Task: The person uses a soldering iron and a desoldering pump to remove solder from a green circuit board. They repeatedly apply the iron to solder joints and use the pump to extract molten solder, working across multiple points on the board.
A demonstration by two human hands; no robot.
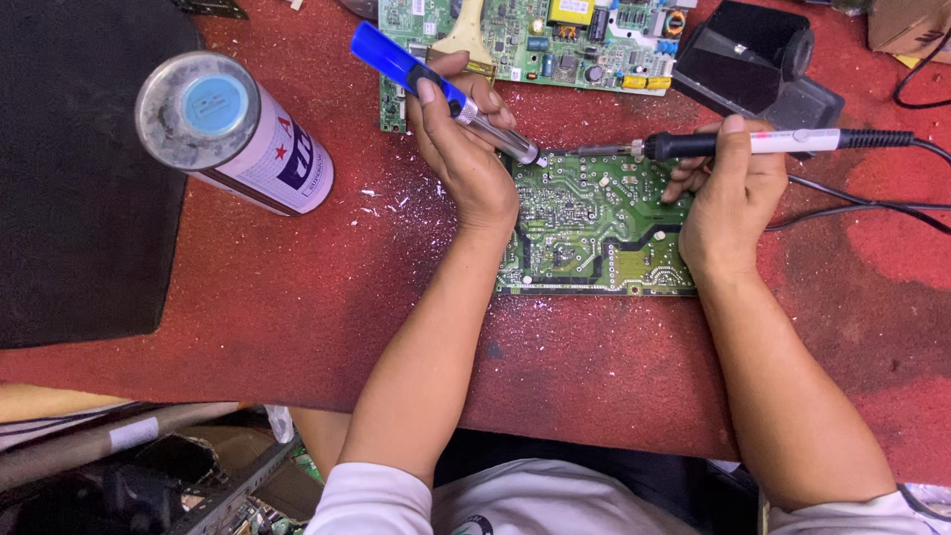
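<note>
**Two hands at a green circuit board on a red bench**

On the red work surface, a green circuit board lies solder side up at the centre. The left hand is closed around a desoldering pump with a blue plunger end and a clear barrel, its tip touching the board's upper left edge. The right hand is wrapped around a soldering iron, lying level, with its metal tip pointing towards nine o'clock and nearly meeting the pump tip. The iron's black cable trails off towards three o'clock.

At twelve o'clock a second green board carries components, with a brush handle across it. A black stand sits at one o'clock. At ten o'clock stands a spray can, white with a dark blue and red label and a pale blue cap top. A black mat fills nine o'clock.
</note>
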